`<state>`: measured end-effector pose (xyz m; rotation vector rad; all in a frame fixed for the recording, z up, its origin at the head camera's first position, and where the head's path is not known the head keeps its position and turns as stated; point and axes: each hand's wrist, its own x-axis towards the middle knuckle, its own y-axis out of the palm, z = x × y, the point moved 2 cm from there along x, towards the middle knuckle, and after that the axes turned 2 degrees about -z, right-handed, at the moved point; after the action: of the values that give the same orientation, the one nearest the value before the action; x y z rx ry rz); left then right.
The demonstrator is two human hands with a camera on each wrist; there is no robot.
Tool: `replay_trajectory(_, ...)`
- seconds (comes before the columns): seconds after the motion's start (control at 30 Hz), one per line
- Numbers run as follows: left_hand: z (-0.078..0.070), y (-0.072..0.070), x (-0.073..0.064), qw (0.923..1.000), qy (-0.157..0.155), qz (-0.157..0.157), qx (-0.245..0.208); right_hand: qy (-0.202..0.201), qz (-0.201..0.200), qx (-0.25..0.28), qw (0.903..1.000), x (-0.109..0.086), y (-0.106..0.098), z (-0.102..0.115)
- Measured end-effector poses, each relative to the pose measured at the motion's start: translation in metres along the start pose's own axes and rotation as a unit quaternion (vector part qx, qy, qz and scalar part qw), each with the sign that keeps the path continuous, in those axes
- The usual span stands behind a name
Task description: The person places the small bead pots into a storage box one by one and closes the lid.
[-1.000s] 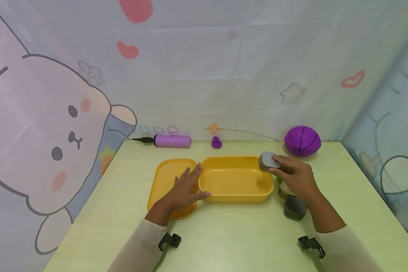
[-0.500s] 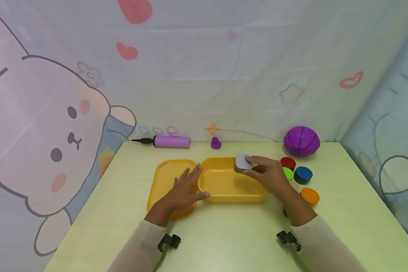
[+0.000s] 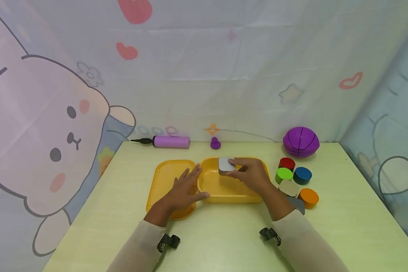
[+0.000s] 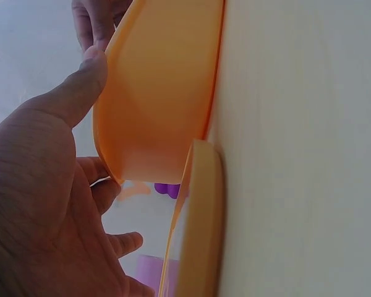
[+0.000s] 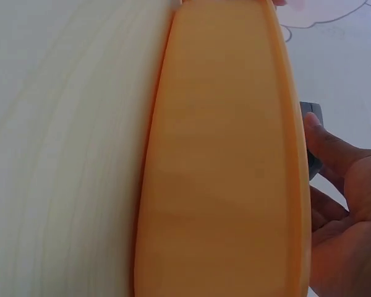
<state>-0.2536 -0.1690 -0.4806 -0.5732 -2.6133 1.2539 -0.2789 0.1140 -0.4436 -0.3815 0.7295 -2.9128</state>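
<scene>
My right hand (image 3: 253, 174) pinches a grey block with rounded corners (image 3: 226, 166) between thumb and fingers, over the left part of a yellow plastic box (image 3: 238, 199). In the right wrist view the box wall (image 5: 222, 161) hides part of the grey block (image 5: 311, 139). My left hand (image 3: 181, 190) has its fingers spread, thumb and fingertips at the box's left end. The left wrist view shows the left thumb (image 4: 86, 86) against the box rim. Under the left hand lies a flat yellow lid (image 3: 166, 177), partly covered by it.
Right of the box sit red (image 3: 287, 163), lime green (image 3: 283, 175), blue (image 3: 302, 176) and orange (image 3: 308, 197) round blocks, a beige block (image 3: 289, 187) and a dark grey one (image 3: 296, 204). Behind are a purple ball (image 3: 301, 142), a small purple knobbed piece (image 3: 215, 143) and a purple hand pump (image 3: 171, 141).
My right hand has carried the grey block leftward, from the box's right end to its left part, and lower. Coloured blocks it covered now show. The left hand has stayed still.
</scene>
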Motion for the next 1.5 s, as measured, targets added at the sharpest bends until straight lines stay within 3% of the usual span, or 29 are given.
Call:
replay_trajectory(0.27,0.002,0.002,0.000,1.0000,-0.003,-0.001,0.001,0.039,0.033,-0.022,0.9985,0.010,0.022,0.004)
replay_trajectory(0.53,0.003,0.001,0.001,0.9999,0.004,-0.008,0.007,0.061,0.037,-0.048,0.9963,0.026,0.042,0.005)
replay_trajectory(0.83,0.003,0.001,0.001,0.9999,0.009,-0.010,0.001,0.056,0.051,-0.089,0.9932,0.032,0.060,0.002)
replay_trajectory(1.5,0.003,0.002,0.002,0.9999,0.003,-0.005,-0.009,0.047,0.094,-0.084,0.9909,0.032,0.064,-0.001)
